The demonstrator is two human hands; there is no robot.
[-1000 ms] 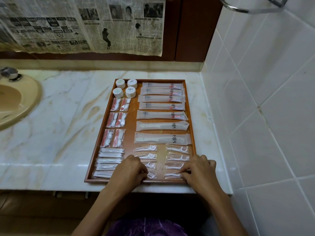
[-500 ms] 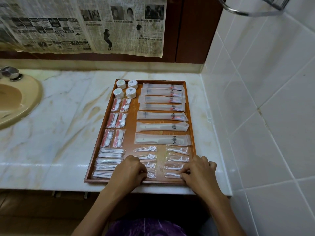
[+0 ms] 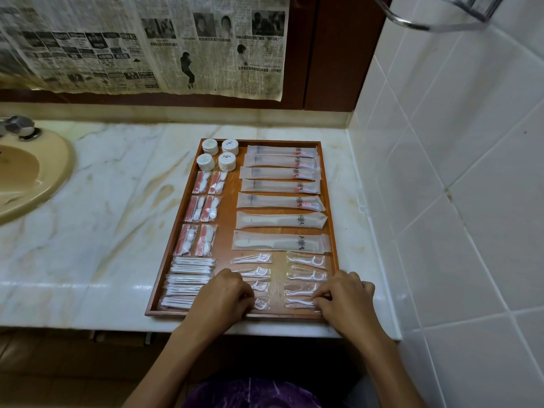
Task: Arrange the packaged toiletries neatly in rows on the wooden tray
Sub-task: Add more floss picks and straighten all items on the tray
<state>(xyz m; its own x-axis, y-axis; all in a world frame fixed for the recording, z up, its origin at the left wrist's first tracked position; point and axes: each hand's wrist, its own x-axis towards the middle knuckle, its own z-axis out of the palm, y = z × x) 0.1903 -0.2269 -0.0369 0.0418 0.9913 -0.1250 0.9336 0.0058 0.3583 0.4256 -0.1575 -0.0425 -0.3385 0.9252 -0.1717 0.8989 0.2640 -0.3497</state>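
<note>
A wooden tray (image 3: 329,184) on the marble counter holds rows of packaged toiletries. Round white soaps (image 3: 217,154) sit at its far left, long sachets (image 3: 279,187) down the right, red-and-white packets (image 3: 203,207) on the left. Cotton bud packs (image 3: 188,272) lie near left. Two columns of floss pick packets (image 3: 306,262) fill the near right. My left hand (image 3: 223,293) lies over the near end of the left floss column, curled fingers on the nearest floss pick packet (image 3: 262,304). My right hand (image 3: 344,298) pinches the end of the nearest right floss pick packet (image 3: 298,303).
A beige sink (image 3: 32,175) with a chrome tap (image 3: 19,126) is set in the counter at far left. White tiled wall (image 3: 456,172) runs close along the tray's right side. Newspaper (image 3: 147,42) hangs behind, and a chrome rack (image 3: 435,16) sticks out overhead.
Both hands stay at the tray's near edge on the closest floss packets; only the fingertips shift slightly. The packets further back have not moved.
</note>
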